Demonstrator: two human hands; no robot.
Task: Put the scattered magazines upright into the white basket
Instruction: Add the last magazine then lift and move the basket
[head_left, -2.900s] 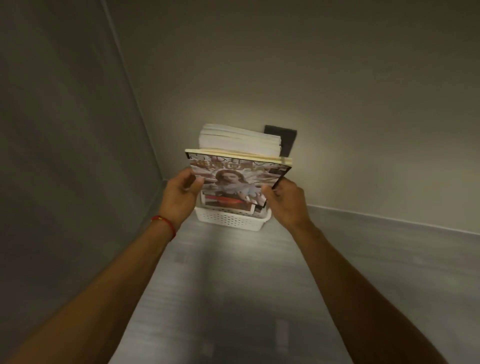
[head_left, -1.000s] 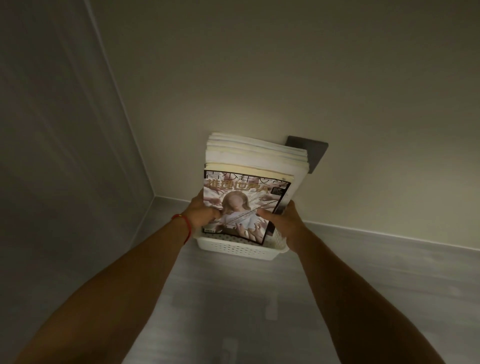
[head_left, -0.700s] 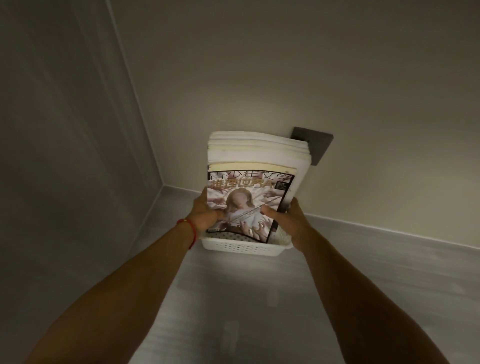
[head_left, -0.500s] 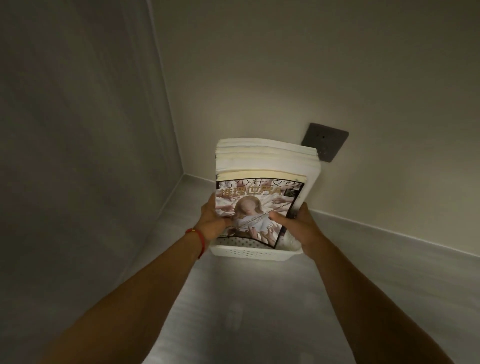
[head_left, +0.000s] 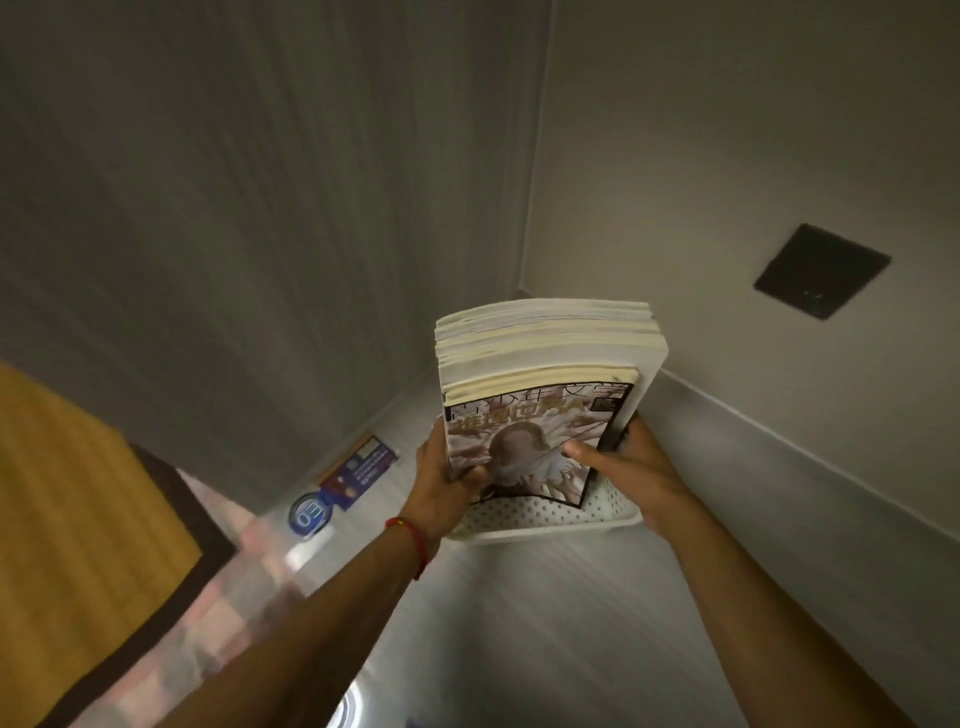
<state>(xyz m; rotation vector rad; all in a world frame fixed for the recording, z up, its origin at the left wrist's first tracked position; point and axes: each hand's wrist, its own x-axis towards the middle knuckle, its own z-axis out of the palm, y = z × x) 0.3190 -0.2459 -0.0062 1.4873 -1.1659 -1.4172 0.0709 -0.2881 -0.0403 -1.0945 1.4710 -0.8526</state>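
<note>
A white perforated basket (head_left: 524, 522) stands on the grey floor near the room corner. Several magazines (head_left: 545, 338) stand upright in it, packed together, their page edges facing me. The front magazine (head_left: 530, 436) has a picture cover with large characters. My left hand (head_left: 441, 486) grips its left edge, fingers curled onto the cover. My right hand (head_left: 631, 470) holds its right edge, thumb pressed on the cover. Another magazine (head_left: 358, 470), blue and purple, lies flat on the floor by the left wall.
A round blue sticker (head_left: 310, 514) marks the floor next to the flat magazine. A yellow-brown piece of furniture (head_left: 78, 509) with a dark edge fills the lower left. A dark square plate (head_left: 821, 270) sits on the right wall. Walls meet just behind the basket.
The front magazine sank lower into the basket between my hands. My view swung left, revealing the flat magazine, the blue sticker and the yellow-brown furniture.
</note>
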